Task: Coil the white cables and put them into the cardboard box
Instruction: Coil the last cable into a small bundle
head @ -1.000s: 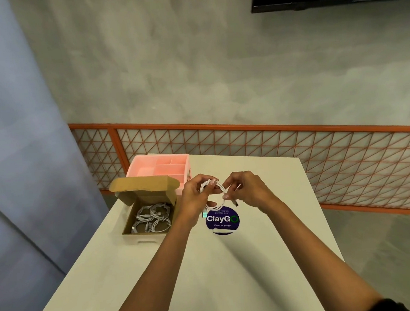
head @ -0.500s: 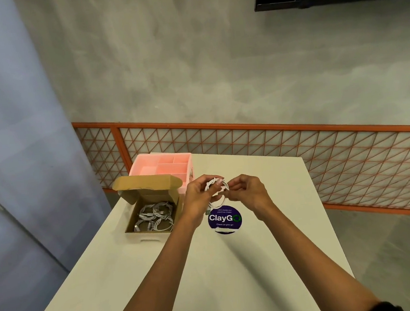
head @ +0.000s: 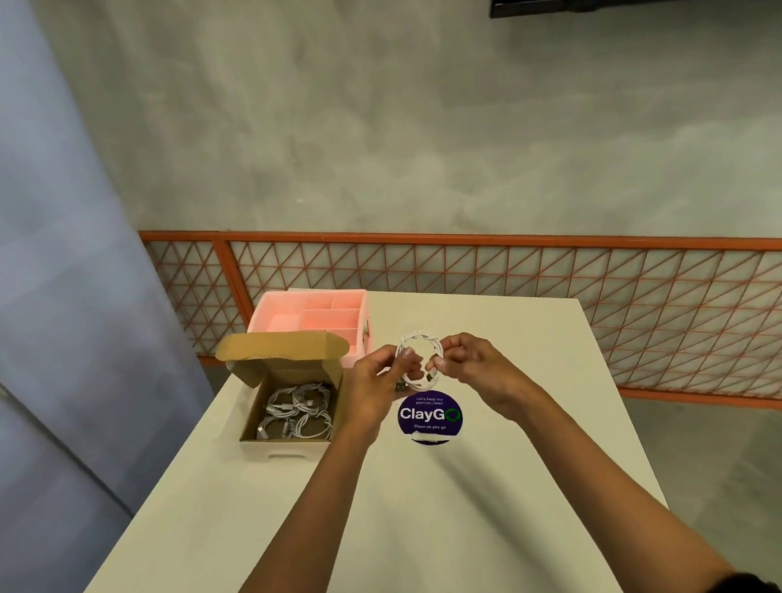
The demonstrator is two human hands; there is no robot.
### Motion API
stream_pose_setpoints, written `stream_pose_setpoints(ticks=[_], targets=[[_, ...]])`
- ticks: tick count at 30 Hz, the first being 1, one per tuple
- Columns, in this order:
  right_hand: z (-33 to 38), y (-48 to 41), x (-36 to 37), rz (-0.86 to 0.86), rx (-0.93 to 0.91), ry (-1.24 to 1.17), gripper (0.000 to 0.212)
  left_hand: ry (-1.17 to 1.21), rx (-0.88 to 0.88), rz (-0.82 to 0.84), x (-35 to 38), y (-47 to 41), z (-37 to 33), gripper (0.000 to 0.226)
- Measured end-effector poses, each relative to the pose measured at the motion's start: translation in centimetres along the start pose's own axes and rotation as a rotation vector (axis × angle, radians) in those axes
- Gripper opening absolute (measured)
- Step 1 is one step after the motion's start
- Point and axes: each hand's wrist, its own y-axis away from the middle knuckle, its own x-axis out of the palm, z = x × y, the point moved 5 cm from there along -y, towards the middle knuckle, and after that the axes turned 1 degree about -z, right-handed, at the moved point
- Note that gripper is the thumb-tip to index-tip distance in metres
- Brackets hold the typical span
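I have two hands up over the table (head: 402,555). They hold one white cable (head: 419,344), wound into a small round ring. My left hand (head: 376,390) pinches the left side of the ring, with the thumb and fingers pressed together on it. My right hand (head: 478,369) pinches the right side the same way, thumb against fingertip. The other fingers of both hands are curled in. The ring is in the air, not touching the table, a little past the middle and toward the far edge.

Right under the ring is one round purple sticker (head: 429,417), stuck flat on the table top. It says "ClayGo".

One cardboard box (head: 274,448) sits at the left edge of the table, near my left hand. Its lid (head: 285,353) is open and stands up at the back. Inside are more coiled cables (head: 295,411). I count about four, but they lie on top of each other, so I am not sure.

One pink tray (head: 313,296) sits at the far left corner, just behind the box. It has little walls inside that split it into a few parts.
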Motion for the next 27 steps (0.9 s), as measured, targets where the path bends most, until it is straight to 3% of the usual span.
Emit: stream_pose_setpoints(ticks=[8,10,15,20,27], targets=[[1.4,0.6,0.0,0.418,-0.041,0.125,0.007,-0.119,0.055,0.061,0.2,-1.1,-1.7,0.023],[1.5,0.3,-0.5,0.367,-0.051,0.209,0.006,-0.153,0.079,0.036,0.3,-1.2,-2.0,0.022],[1.3,-0.4,-1.1,0.031,-0.155,0.311,0.013,-0.102,0.08,-0.005,0.2,-0.9,-1.6,0.017],[-0.1,-0.4,-0.5,0.058,-0.077,0.175,0.019,-0.038,0.064,0.022,0.8,-0.4,-1.6,0.01],[-0.6,-0.4,-0.4,0.05,-0.054,0.062,0.025,-0.09,0.047,-0.026,-0.2,-0.3,-0.6,0.024]])
